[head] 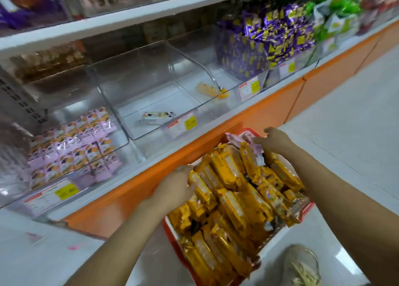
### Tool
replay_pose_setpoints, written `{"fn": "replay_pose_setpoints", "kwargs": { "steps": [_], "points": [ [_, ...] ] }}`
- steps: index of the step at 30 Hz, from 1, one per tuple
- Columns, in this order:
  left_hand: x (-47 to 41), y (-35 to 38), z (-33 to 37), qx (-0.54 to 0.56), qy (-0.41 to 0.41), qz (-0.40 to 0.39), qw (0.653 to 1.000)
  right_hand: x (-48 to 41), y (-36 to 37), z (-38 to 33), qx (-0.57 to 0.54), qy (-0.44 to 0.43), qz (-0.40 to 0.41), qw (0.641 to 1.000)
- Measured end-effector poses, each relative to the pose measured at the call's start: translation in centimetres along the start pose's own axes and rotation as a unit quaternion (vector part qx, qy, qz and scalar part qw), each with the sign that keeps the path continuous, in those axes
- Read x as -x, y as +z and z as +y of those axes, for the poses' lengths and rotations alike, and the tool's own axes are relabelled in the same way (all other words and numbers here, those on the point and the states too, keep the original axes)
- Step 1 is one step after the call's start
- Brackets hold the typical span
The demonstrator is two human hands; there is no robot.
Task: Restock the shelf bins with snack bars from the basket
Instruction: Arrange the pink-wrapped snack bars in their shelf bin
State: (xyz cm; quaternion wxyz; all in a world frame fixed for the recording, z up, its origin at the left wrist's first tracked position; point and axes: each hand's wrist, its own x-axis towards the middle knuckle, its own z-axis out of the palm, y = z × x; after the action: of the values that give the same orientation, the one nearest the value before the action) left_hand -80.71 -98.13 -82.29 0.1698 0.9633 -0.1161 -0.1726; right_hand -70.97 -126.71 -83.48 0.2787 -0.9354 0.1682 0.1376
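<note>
The left hand (172,187) and right hand (275,142) curl over the snack bars (233,190) heaped in the basket (169,231); whether they grip is unclear. The nearly empty bin (151,80) lies up-left, nearest the left hand.

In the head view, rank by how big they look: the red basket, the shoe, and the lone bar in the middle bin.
1. red basket
2. shoe
3. lone bar
The lone bar lies farther from the camera, so its real size against the shoe is unsure.

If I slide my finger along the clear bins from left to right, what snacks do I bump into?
pink packs → one white bar → one yellow pack → purple packs → green packs
</note>
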Motion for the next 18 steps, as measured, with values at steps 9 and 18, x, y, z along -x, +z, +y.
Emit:
{"fn": "replay_pose_setpoints", "kwargs": {
  "steps": [9, 18],
  "points": [
    [-2.7, 0.4, 2.9, 0.026, 0.003, -0.091, 0.995, -4.0, 2.0, -3.4, 0.066, 0.004, -0.106, 0.992],
    [-3.7, -0.2, 2.8, 0.045, -0.004, -0.107, 0.993, -5.6, 3.2, -4.9, 0.075, 0.040, -0.186, 0.979]
  ]
}}
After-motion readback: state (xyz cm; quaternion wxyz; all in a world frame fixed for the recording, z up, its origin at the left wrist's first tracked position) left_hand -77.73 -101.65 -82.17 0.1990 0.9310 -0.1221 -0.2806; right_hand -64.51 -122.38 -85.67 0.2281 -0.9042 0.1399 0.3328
